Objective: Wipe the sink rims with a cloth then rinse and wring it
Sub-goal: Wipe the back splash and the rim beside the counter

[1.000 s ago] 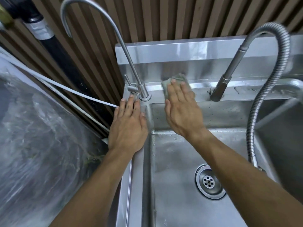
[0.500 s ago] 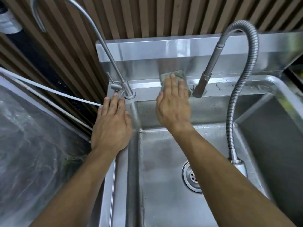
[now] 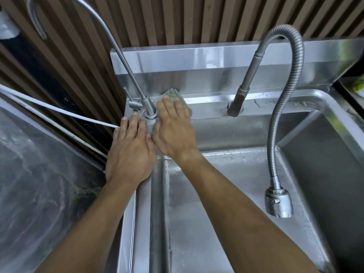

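The cloth [image 3: 174,94] is pressed flat on the back rim [image 3: 212,104] of the sink under the spread fingers of the right hand [image 3: 173,127]; nothing is gripped. It lies just right of the thin tap's base [image 3: 150,113], apparently touching it. The left hand [image 3: 131,152] rests open and empty on the left rim, thumb beside the right hand. The unwiped rim runs lengthwise to the right, toward the hose tap's nozzle [image 3: 236,104]; the right hand is judged nearer.
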The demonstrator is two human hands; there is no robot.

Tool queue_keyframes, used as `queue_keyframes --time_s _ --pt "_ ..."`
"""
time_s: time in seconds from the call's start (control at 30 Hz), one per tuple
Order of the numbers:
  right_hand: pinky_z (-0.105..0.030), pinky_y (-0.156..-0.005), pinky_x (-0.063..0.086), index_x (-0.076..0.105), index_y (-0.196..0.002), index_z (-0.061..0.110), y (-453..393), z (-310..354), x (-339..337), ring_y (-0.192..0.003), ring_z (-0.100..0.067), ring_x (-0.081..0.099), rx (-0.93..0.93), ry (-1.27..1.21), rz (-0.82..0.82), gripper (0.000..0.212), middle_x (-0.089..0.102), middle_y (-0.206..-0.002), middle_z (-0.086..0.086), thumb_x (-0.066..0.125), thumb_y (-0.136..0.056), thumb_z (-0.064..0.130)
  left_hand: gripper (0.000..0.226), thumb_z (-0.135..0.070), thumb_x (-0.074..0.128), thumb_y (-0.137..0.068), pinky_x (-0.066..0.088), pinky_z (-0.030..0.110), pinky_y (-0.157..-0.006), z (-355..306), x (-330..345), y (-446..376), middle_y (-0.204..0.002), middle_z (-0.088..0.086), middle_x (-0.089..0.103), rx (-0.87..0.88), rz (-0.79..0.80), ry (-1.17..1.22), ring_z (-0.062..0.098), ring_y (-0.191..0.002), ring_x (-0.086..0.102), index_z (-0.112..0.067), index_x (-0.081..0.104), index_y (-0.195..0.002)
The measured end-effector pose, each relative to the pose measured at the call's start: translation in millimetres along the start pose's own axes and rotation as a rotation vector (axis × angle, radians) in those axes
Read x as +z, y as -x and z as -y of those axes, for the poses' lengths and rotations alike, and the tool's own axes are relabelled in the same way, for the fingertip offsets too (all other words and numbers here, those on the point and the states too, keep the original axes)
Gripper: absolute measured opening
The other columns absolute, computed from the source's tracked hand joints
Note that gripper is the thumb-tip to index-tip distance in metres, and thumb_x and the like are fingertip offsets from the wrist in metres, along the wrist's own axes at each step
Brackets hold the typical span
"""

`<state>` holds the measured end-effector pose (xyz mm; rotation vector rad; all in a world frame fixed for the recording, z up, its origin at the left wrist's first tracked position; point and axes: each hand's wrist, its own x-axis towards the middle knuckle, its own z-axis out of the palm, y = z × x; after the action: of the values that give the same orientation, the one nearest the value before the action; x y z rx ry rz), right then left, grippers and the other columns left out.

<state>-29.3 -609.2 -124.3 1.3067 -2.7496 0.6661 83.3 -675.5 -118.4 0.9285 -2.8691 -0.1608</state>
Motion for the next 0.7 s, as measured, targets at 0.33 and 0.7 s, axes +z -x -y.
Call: queue_keyframes --time_s 0.33,0.7 --pt "-0.047 -0.129 0.014 0.005 -0.162 -0.003 -5.1 -51.2 -24.5 -0.157 -0.04 0.012 0.503 0.148 -0.123 0.066 0.008 -0.171 -0.021 0.027 -0.107 0.028 0.069 -0.041 0.007 -0.101 0.007 0.044 -0.129 -0.4 -3.9 1.3 -0.171 0.007 0.014 0.005 0.013 0.009 0.028 -0.158 0.009 -0.011 0.023 -0.162" --pt "-0.047 -0.119 0.035 0.034 -0.157 0.003 13.6 -67.7 -23.2 -0.154 -0.036 0.028 0.379 0.114 -0.193 0.055 0.032 -0.166 -0.016 0.03 -0.109 0.029 0.068 -0.041 0.01 -0.102 0.008 0.044 -0.129 -2.8 -3.9 2.4 -0.171 0.007 0.014 0.002 0.01 0.007 0.028 -0.158 0.01 -0.011 0.024 -0.161"
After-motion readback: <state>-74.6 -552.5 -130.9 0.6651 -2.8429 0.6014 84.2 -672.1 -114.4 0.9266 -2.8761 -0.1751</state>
